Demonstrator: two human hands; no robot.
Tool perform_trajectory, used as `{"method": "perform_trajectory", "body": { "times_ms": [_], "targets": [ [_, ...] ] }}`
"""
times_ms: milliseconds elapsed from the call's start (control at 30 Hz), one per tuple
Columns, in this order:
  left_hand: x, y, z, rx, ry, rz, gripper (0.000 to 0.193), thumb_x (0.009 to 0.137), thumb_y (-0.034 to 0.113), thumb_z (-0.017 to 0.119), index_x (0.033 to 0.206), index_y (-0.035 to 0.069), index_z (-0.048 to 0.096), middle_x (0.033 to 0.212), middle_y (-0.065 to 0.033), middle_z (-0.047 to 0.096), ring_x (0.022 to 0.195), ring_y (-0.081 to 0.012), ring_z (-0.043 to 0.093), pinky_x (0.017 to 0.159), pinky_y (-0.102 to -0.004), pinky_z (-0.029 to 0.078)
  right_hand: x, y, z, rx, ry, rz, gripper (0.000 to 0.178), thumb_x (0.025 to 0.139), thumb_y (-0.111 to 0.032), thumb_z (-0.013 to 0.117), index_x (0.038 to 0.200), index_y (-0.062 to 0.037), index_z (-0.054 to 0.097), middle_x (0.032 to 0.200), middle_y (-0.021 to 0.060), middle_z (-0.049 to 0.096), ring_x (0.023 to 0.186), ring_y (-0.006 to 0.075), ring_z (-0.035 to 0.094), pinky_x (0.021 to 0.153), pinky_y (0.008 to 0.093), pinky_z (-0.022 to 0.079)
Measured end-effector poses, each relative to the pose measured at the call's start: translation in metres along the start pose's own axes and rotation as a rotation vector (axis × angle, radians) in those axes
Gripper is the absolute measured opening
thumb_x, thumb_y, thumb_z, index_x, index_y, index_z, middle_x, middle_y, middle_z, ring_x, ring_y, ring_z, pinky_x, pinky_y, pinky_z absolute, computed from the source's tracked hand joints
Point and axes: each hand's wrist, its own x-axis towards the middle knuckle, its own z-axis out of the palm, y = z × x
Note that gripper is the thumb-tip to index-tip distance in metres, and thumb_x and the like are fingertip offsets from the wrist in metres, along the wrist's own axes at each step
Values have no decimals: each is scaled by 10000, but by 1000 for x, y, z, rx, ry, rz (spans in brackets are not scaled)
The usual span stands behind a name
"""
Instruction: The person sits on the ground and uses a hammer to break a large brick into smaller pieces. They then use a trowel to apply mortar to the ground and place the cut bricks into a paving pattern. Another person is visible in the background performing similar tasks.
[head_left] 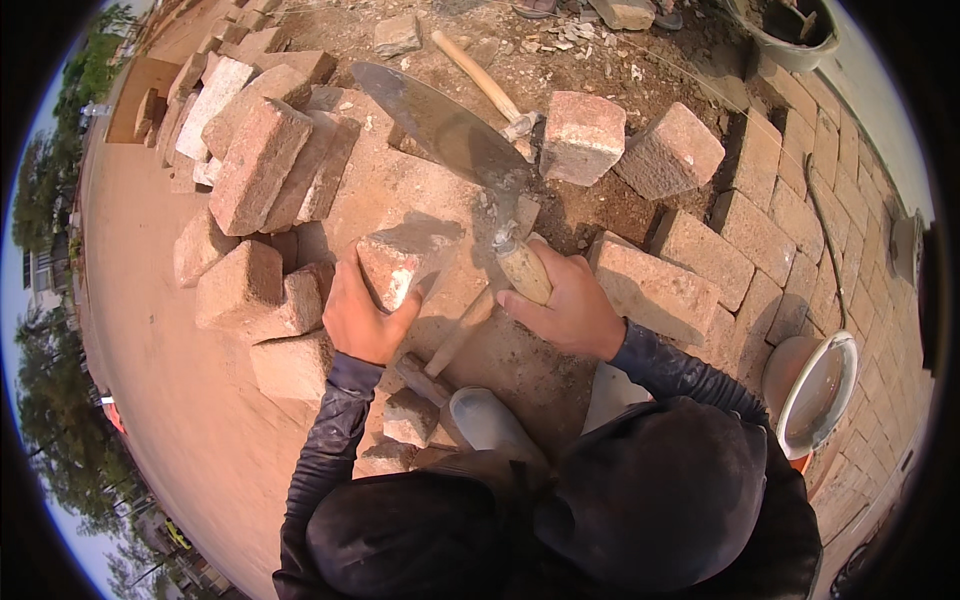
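paving brick (395,262) is pinched in the left hand (362,318), seemingly to steady it, while the right hand (572,308) wraps round the wooden-handled trowel (470,147), apparently for firm control.

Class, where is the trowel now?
In the head view, the trowel is above centre, its handle in the right hand, its blade appearing just left of a wooden-handled tool.

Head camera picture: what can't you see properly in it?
All in the head view:
- Brick: its left side is partly hidden by the left hand gripping it.
- Right hand: some fingers are hidden behind the trowel handle and the hand itself.
- Upper right bucket: its top is cut off by the upper edge.
- Far-left buildings: too small for detail.
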Motion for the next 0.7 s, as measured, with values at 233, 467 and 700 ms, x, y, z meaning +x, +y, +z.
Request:
{"method": "perform_trajectory", "body": {
  "times_ms": [233,467,700],
  "targets": [
    [6,-2,-2,19,44,-75,858,737,322,820,1401,-56,429,1307,-267,580,1180,-412,597,977,-432,482,-13,56,40,-88,-144,35,354,817,-198,673,1078,32,607,794,213,651,758,384,665,695,435,503],
    [10,-4,4,3,59,-42,854,736,293,823,1409,-52,425,1305,-267,582,1185,-412,594,985,-427,472,8,8,10,89,5,64,381,786,-222,670,1026,64,593,808,291,655,795,474,654,729,503,533],
    [-2,-15,6,-52,102,-60,882,696,215,821,1423,-70,411,1330,-288,558,1224,-435,558,1026,-447,446,5,70,51,-173,-259,160,398,757,-238,678,997,69,600,879,300,666,874,452,667,791,538,521]
  ]
}}
